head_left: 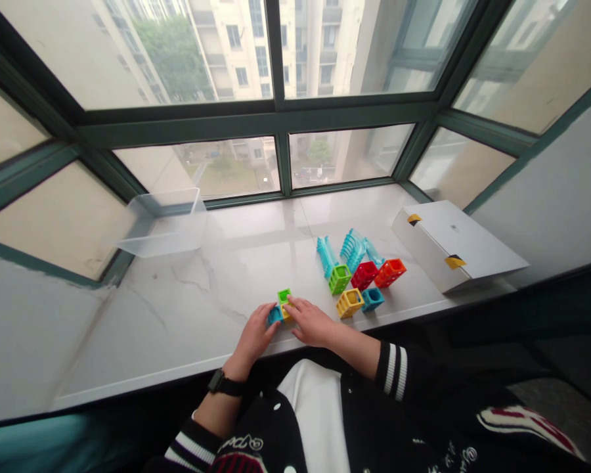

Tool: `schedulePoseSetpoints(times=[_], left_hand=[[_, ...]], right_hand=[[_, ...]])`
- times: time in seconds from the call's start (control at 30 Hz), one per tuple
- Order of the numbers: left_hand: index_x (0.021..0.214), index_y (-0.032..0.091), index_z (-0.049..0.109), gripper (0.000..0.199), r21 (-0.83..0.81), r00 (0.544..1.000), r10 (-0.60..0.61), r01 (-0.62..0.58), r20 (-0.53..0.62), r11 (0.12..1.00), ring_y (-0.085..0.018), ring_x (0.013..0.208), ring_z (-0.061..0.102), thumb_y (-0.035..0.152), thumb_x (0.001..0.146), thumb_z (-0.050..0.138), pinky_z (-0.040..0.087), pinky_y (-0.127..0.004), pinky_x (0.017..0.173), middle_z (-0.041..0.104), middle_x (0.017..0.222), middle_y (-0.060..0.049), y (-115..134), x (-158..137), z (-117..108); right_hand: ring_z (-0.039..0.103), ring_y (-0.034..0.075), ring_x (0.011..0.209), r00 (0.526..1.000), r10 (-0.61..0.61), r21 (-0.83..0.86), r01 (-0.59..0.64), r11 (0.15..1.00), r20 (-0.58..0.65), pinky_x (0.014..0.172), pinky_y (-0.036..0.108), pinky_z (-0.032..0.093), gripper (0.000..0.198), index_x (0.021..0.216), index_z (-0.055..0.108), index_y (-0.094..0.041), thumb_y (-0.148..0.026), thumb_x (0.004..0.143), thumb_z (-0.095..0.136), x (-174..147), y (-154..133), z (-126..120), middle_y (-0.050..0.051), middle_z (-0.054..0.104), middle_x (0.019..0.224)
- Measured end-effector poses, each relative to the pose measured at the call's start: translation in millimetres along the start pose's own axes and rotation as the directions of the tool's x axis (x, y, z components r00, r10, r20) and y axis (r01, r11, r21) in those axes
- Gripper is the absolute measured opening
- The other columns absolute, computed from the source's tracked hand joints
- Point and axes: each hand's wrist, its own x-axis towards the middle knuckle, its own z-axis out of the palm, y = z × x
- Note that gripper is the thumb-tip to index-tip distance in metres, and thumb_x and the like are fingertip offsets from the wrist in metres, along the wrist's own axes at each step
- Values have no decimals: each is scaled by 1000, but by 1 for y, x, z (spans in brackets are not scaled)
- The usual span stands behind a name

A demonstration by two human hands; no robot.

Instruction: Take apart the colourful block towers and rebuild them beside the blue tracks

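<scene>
Near the front edge of the sill, three hollow plastic blocks sit close together between my hands: a green block [284,295], a blue block [275,315] and a yellow block [286,311]. My left hand [257,330] has its fingers and thumb around the blue block from the left. From the right, my right hand [311,322] curls its fingers over the yellow block, covering much of it. Whether the blocks are joined I cannot tell.
To the right stand more hollow blocks: green [339,280], dark red [364,275], orange-red [390,272], yellow [349,303] and blue [373,299]. Clear blue track pieces [353,246] lie behind them. A transparent bin [167,240] is at left, a white box [460,240] at right.
</scene>
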Motion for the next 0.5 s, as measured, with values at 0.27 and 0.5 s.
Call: schedulePoseSetpoints(times=[0.27, 0.5], left_hand=[[136, 27, 63, 42, -19, 1000, -5, 4, -21, 1000, -26, 124, 68, 26, 94, 63, 53, -48, 113, 71, 132, -9, -2, 0, 3], [129, 27, 67, 38, -6, 998, -34, 34, -47, 999, -27, 118, 70, 28, 92, 65, 56, -47, 109, 73, 125, -8, 1, -1, 0]], right_hand=[[40, 43, 156, 998, 37, -59, -34, 998, 44, 124, 61, 41, 91, 169, 35, -20, -25, 87, 75, 1, 1, 4, 16, 25, 178], [44, 41, 154, 999, 16, -72, -14, 997, 28, 122, 57, 44, 92, 168, 35, -19, -25, 85, 75, 0, 5, 9, 17, 24, 178]])
